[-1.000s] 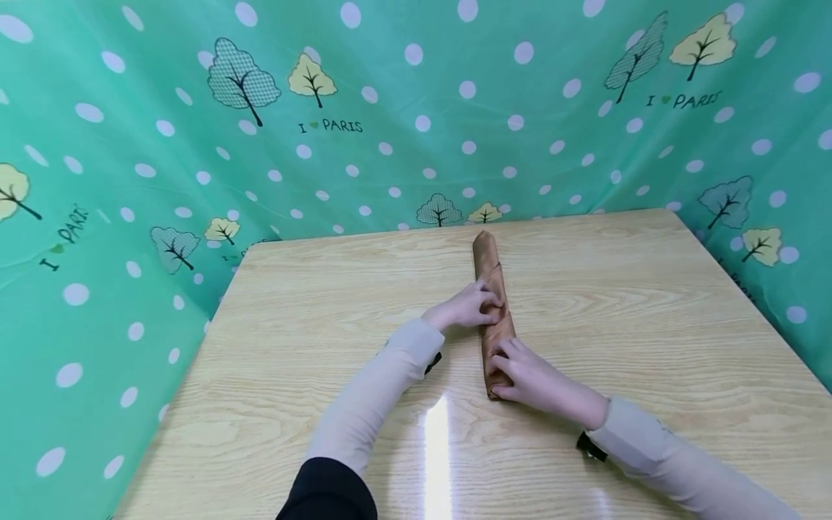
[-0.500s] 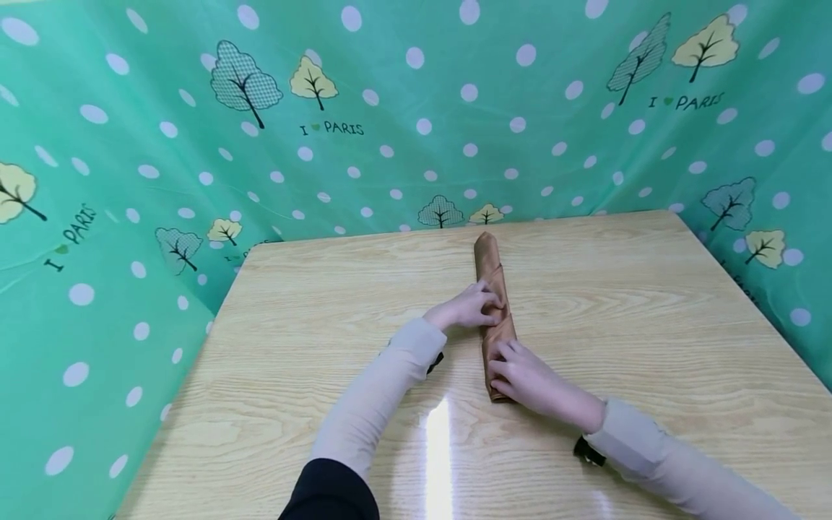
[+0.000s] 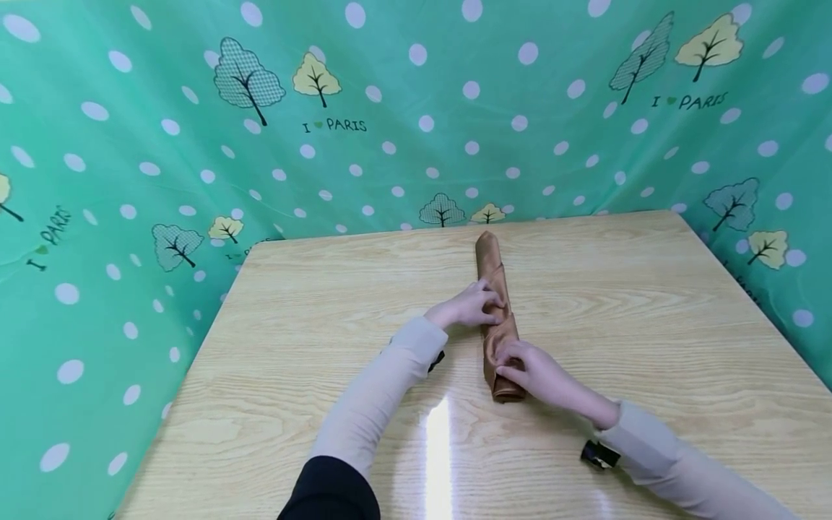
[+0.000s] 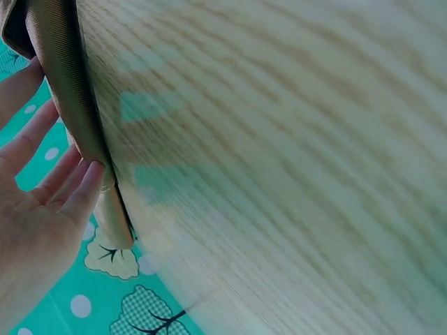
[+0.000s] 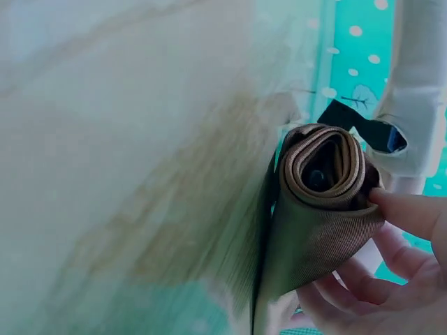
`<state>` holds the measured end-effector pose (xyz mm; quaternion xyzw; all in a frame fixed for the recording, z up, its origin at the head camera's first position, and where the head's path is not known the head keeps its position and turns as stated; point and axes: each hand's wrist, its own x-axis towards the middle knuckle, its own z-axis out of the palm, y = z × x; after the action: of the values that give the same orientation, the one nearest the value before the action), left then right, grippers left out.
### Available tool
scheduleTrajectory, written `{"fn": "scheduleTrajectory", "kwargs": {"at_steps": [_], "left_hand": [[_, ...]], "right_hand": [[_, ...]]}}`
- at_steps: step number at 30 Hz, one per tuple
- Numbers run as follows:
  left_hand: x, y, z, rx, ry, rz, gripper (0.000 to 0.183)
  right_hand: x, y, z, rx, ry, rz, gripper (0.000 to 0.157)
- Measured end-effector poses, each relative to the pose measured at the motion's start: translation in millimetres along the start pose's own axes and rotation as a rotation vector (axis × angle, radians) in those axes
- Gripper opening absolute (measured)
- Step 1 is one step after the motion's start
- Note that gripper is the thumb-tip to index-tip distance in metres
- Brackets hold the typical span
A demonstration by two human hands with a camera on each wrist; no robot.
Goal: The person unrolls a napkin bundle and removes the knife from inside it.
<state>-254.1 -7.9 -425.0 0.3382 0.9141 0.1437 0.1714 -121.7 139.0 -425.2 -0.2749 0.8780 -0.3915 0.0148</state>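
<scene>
A long roll of brown, satiny cloth (image 3: 489, 256) lies on the wooden table, pointing away from me. My left hand (image 3: 469, 306) rests on its middle. In the left wrist view the fingers (image 4: 85, 187) are spread, with their tips touching the cloth's side. At the near end my right hand (image 3: 542, 372) pinches the cloth. The right wrist view shows that end from close by: layers of cloth (image 5: 318, 241) wind round a dark hollow with something shiny inside, too dark to make out. There my right thumb (image 5: 408, 209) presses the outer layer, and the other fingers lie beneath it.
The light wooden table (image 3: 292, 404) carries a bright streak of reflected light near its front. Behind and beside it hangs a green curtain (image 3: 390, 72) with white dots and printed trees. A black strap (image 3: 598, 455) sits under my right sleeve.
My right hand has shifted slightly rightward with the cloth, and the roll's near end now looks wider and turned to the right. The left hand stays in place.
</scene>
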Motion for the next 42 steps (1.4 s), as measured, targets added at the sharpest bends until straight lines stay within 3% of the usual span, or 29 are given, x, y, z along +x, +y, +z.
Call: {"fn": "scheduleTrajectory", "kwargs": {"at_steps": [7,10,16,29,42], "left_hand": [[-0.3,1.5,0.1,-0.008,0.004,0.004,0.032],[-0.3,1.3,0.4,-0.008,0.007,0.004,0.033],[-0.1,-0.2,1.3,-0.007,0.020,0.008,0.033],[2.0,-2.3,2.5,-0.025,0.013,0.014,0.032],[1.9,-2.9,3.1,-0.036,0.023,0.017,0.036]], "right_hand": [[-5,5,-13.9,0.167,-0.028,0.196,0.008],[-8,7,-17.5,0.169,-0.004,0.218,0.006],[-14,10,-18.0,0.071,0.153,0.115,0.004],[-15,21,-23.0,-0.208,0.333,-0.256,0.036],[-33,31,-36.7,-0.406,0.338,-0.248,0.049]]}}
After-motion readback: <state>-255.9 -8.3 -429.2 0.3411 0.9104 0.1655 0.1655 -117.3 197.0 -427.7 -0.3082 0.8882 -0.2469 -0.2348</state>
